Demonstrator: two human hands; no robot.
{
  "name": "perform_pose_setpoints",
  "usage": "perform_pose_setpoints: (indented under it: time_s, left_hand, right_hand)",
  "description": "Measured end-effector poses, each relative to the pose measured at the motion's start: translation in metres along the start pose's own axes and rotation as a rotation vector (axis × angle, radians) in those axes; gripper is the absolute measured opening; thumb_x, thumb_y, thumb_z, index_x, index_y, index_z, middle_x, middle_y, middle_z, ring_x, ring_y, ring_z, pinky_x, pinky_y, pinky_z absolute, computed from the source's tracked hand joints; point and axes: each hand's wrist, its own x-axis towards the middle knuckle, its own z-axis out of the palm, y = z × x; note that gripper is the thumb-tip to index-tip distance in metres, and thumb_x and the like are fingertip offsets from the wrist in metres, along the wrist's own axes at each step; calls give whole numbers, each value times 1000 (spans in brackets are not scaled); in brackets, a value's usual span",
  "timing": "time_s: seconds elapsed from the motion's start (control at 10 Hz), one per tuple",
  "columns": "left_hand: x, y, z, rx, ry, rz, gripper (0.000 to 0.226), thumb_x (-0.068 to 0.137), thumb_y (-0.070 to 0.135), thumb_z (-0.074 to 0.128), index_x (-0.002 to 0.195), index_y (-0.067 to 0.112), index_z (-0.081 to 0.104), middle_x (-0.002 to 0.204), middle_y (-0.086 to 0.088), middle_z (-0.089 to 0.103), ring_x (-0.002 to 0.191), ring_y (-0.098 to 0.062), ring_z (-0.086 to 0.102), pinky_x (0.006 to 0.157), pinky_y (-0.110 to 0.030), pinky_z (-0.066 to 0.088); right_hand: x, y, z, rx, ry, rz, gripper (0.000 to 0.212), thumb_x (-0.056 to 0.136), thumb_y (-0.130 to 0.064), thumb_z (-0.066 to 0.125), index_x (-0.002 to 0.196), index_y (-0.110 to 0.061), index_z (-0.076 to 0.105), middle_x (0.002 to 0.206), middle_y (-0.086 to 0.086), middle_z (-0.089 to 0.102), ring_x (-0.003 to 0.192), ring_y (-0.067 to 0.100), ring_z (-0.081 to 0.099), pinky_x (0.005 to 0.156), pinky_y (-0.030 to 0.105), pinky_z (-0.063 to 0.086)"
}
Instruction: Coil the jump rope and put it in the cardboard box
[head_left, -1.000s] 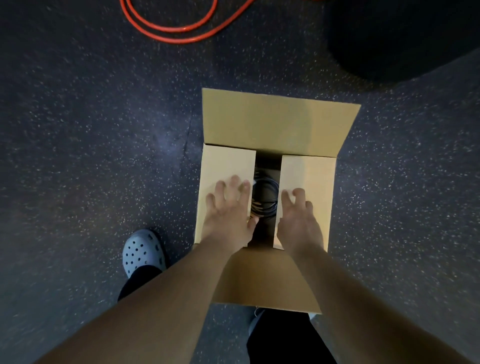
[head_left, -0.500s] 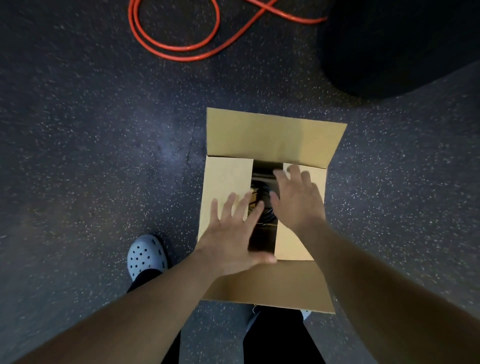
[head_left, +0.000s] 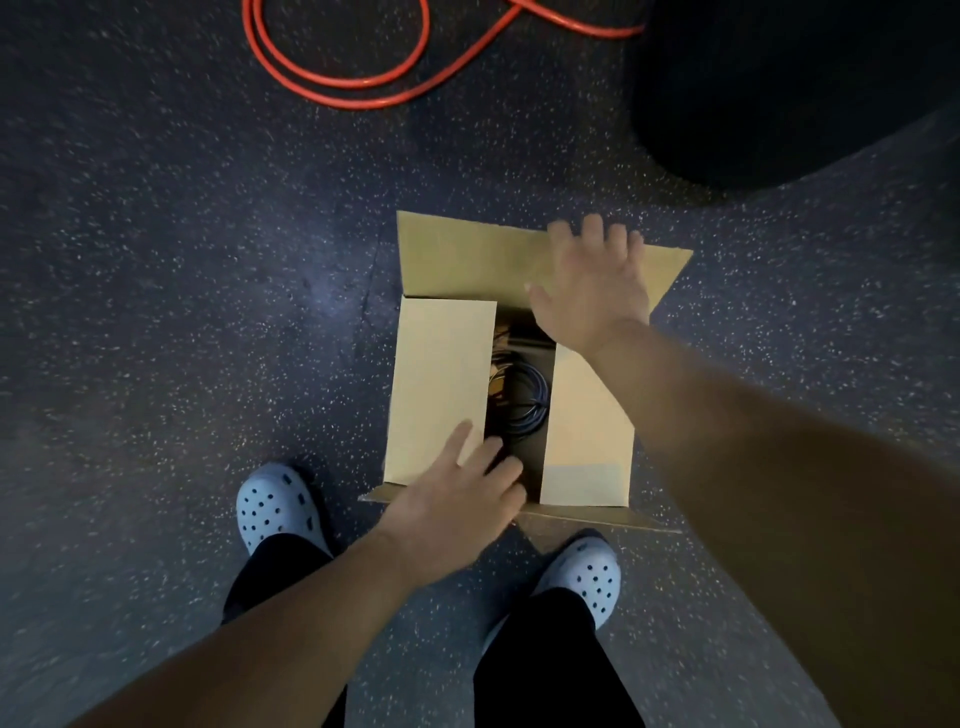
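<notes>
A cardboard box (head_left: 441, 384) stands on the speckled floor between my feet, its two side flaps folded in with a gap between them. Through the gap shows the coiled dark jump rope (head_left: 524, 400) lying inside. My left hand (head_left: 457, 504) hovers over the box's near edge, fingers spread and reaching to the near flap, holding nothing that I can see. My right hand (head_left: 592, 286) rests spread on the far flap (head_left: 467, 260), fingertips at its far edge.
An orange cord (head_left: 343, 67) loops on the floor beyond the box. A large dark shape (head_left: 789, 83) fills the top right. My two light blue clogs (head_left: 275, 509) stand just before the box.
The right hand has left the right side flap and reached out to the far flap. The left hand has drawn back to the near edge. The near flap has folded up.
</notes>
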Motion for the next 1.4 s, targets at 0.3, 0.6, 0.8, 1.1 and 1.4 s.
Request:
perform_pose_setpoints:
  time_s: [0.3, 0.6, 0.8, 1.1, 1.4]
  left_hand:
    - [7, -15, -1, -177, 207, -624, 125, 74, 83, 50, 160, 14, -8, 168, -19, -7, 153, -45, -5, 116, -70, 9]
    - [63, -63, 20, -171, 1, -480, 80, 97, 62, 38, 159, 32, -1, 169, -10, -12, 153, -41, -7, 117, -68, 12]
    - [72, -60, 58, -111, 7, -494, 73, 102, 52, 34, 160, 29, -4, 168, -16, -13, 152, -47, -6, 113, -73, 17]
    - [67, -57, 60, -58, -5, -460, 86, 96, 68, 21, 157, 23, -21, 163, -20, -29, 149, -50, -16, 110, -76, 11]
    - [67, -61, 28, -95, -63, -492, 81, 95, 63, 36, 158, 23, 5, 166, -17, 1, 151, -46, 7, 112, -68, 24]
  right_hand:
    - [-75, -4, 33, 94, -18, -75, 53, 105, -50, 26, 141, -18, 49, 133, 15, 59, 118, 37, 56, 102, 52, 43]
    - [-120, -6, 115, 30, -163, -87, 68, 102, -59, 19, 163, -29, 16, 171, 18, 17, 151, 52, 22, 117, 70, 24]
    - [-111, 3, 158, -53, -118, -121, 67, 105, -58, 12, 163, -32, -8, 171, 22, -11, 152, 57, 3, 114, 76, 22]
    - [-103, 19, 147, -72, -133, -154, 76, 102, -65, 21, 165, -27, 3, 173, 16, 0, 154, 52, 14, 114, 72, 27]
    - [-99, 20, 113, 46, -198, -134, 68, 104, -51, 37, 163, -24, 19, 169, 16, 24, 153, 44, 26, 119, 58, 33]
